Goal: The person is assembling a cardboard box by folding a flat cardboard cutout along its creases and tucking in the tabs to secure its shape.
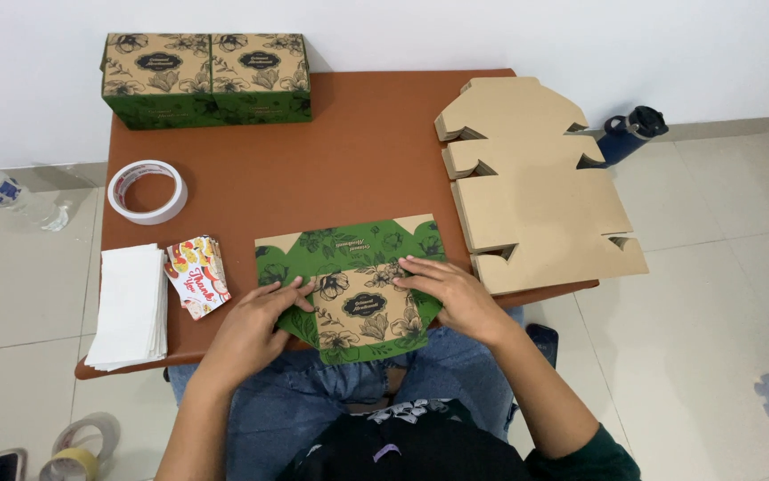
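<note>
We had one view only, worn on the head, and it looked steeply down from close above onto the brown table [358, 151], taking in our forearms, our lap and the tiled floor [723, 294] around.

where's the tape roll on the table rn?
In the head view the white tape roll lies flat near the left edge of the brown table, between the green printed boxes behind it and the white paper stack.
</note>
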